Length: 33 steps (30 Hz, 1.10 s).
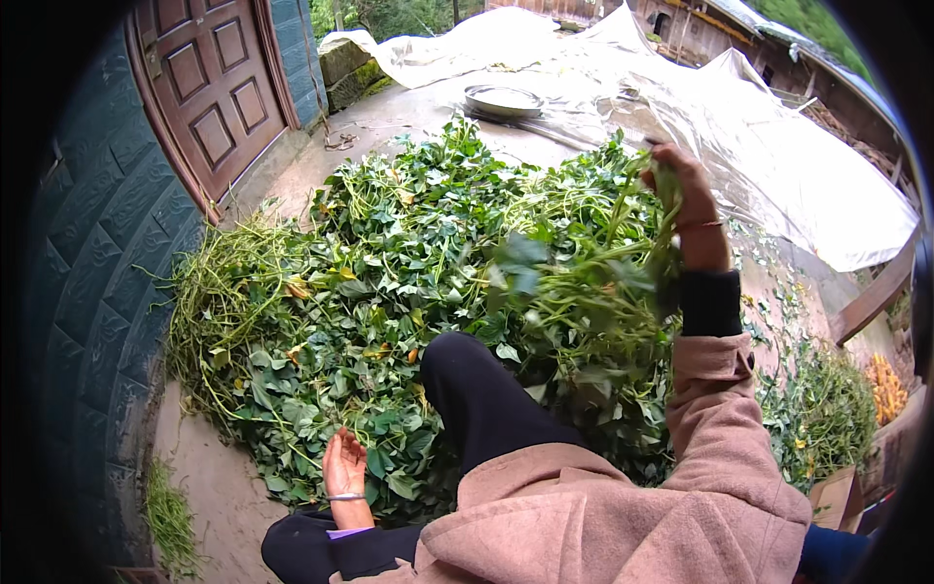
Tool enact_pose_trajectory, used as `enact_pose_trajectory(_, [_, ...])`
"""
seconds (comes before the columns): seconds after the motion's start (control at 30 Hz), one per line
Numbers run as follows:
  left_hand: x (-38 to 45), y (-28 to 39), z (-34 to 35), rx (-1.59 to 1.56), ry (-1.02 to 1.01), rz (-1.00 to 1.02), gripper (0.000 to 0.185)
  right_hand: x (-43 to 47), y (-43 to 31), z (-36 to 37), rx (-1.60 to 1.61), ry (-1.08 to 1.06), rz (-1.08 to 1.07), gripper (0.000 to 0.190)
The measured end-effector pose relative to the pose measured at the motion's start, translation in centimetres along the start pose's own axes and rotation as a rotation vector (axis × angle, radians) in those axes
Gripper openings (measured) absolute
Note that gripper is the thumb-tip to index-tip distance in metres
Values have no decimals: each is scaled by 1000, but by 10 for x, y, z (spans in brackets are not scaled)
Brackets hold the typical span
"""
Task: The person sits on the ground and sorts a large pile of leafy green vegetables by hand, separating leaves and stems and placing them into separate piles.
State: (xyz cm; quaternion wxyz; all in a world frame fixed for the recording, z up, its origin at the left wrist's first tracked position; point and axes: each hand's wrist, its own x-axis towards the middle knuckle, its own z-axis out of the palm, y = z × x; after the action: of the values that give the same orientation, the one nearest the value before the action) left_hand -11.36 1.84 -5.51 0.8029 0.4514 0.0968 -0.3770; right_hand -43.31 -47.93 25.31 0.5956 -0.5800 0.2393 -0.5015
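A broad heap of leafy green vines (394,270), which look like sweet potato vines, covers the ground before me. My right hand (680,175) is raised over the heap's far right side, gripping a bunch of vines (620,274) by the stems. The leafy ends of this bunch hang down to the left and are blurred. Low at the heap's near left edge, my left hand (345,463) is palm up with fingers loosely curled and nothing in it. My knee (467,379) presses up against the leaves.
A blue tiled wall (87,292) and a brown panelled door (211,87) stand on the left. Behind the heap are a round metal basin (503,101) and white plastic sheeting (788,153). A smaller vine pile (824,409), orange corn cobs (884,390) and cardboard (835,496) lie to the right.
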Motion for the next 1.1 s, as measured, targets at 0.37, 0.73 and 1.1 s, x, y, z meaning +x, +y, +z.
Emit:
enact_pose_trajectory(0.37, [-3,-1,9,-8,-9,26,22,46,17,-34,-2140,-97,-869,20])
enact_pose_trajectory(0.73, [-1,-3,2,23,-7,6,20,-157,195,-40,-1616,-423,-218,59])
enact_pose_trajectory(1.1, [2,-2,1,23,11,-11,22,-162,93,4,-857,-692,63,14])
